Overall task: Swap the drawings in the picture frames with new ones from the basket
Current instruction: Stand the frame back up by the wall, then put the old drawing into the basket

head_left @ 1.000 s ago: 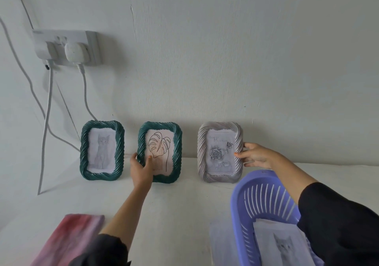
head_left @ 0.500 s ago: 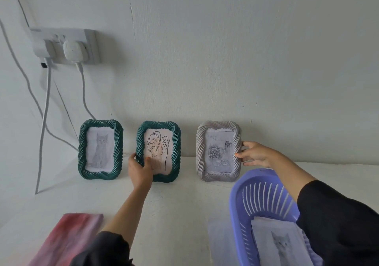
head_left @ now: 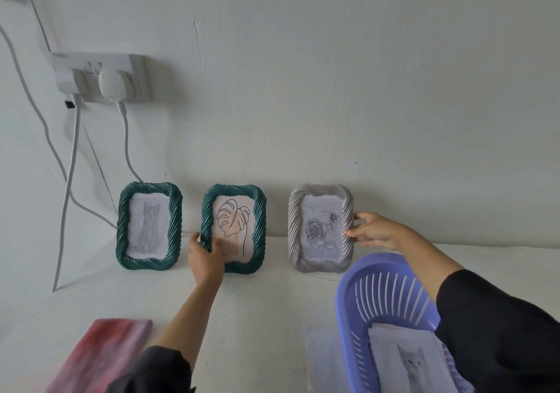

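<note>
Head view is showing you reaching with both hands to the back edge of the bench (head_left: 266,308), where three frames are standing upright in a row against the wall. Your left hand (head_left: 206,259) is gripping the middle green frame (head_left: 261,226) at its lower left corner, thumb lying across the front over the leaf drawing (head_left: 235,226) and fingers curling round the rim. Your right hand (head_left: 374,231) is pinching the right side of the grey frame (head_left: 295,229), which is holding the rose drawing (head_left: 318,232); how far the fingers are reaching behind the rim is hard to tell. The left green frame (head_left: 175,226), untouched, is carrying a pencil cat drawing (head_left: 150,226). The purple basket (head_left: 363,295) is sitting at the near right corner under your right forearm, with a second cat drawing (head_left: 409,362) lying inside it and a blurred pale sheet (head_left: 321,353) lying just beside its left wall. A red and pink block (head_left: 100,353) is lying at the near left edge.
</note>
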